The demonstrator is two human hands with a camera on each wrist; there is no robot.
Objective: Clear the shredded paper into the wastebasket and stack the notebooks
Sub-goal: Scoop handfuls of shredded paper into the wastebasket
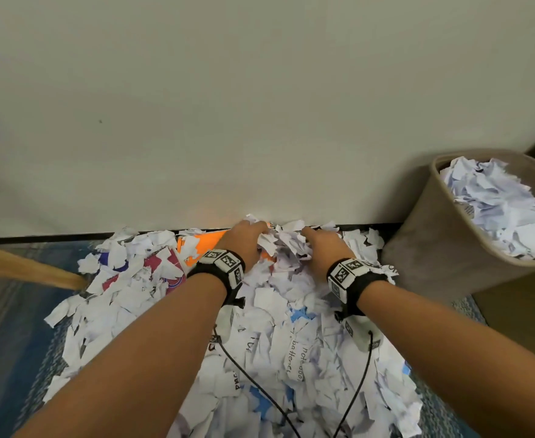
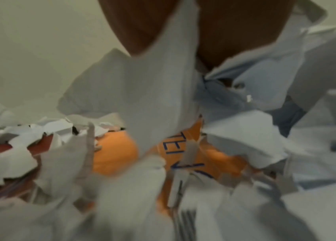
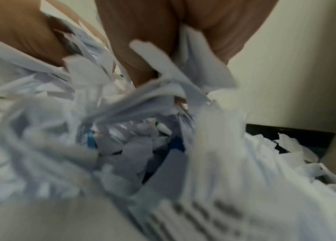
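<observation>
A wide heap of shredded paper (image 1: 260, 343) covers the floor up to the wall. Both my hands are at its far end. My left hand (image 1: 249, 240) and right hand (image 1: 318, 245) curl into one clump of scraps (image 1: 283, 245) from either side. An orange notebook (image 1: 211, 243) lies partly buried under my left wrist, and its cover (image 2: 115, 153) shows blue lettering. A red and white notebook (image 1: 157, 263) lies further left under scraps. In the wrist views, paper sits between my left fingers (image 2: 235, 32) and between my right fingers (image 3: 138, 40). The tan wastebasket (image 1: 433, 241) stands at the right.
The wastebasket holds a mound of torn paper (image 1: 496, 203). The wall (image 1: 260, 121) and black baseboard (image 1: 54, 238) close off the far side. A wooden bar (image 1: 23, 267) slants in at the left. Two black cables (image 1: 250, 380) trail over the heap.
</observation>
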